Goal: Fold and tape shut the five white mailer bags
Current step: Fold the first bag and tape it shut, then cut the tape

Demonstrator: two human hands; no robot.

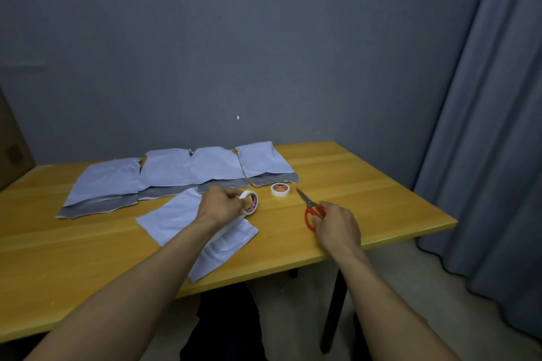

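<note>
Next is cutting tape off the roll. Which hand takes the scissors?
Right, most likely. The right hand has its grip on the red scissors at the handles, blades pointing away. The left hand is busy holding the tape roll upright over the near mailer bag.

Left hand (222, 203) extended, pinching; right hand (337, 225) nearer, gripping

Four bags (167, 168), perhaps overlapping, behind fifth bag (170, 217).
</note>
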